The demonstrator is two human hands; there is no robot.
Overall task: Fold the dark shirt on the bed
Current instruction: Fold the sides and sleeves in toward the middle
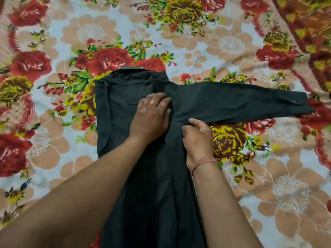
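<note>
Dark cloth under the left hand: the left hand (152, 115) lies flat on the chest of the dark shirt (125, 158), fingers straight and close together, pressing the fabric down.
Right hand: the right hand (197, 135) sits just beside the left, at the shirt's right edge under the armpit, fingers curled and pinching a fold of the cloth.
Wrist: a red thread band (203, 161) circles the right wrist.
Sleeve: the sleeve (241, 104) on the person's right stretches flat away from the shirt's body, ending in a buttoned cuff (297, 102).
Left edge: the shirt's other side is folded in to a straight line.
Collar: the collar (132, 69) is at the shirt's far end.
Shirt's place: flat on the bed (53, 158), hem end running out of view between the forearms.
Bedding: a floral sheet surrounds the shirt; a darker floral cloth (308, 33) lies beyond the cuff.
</note>
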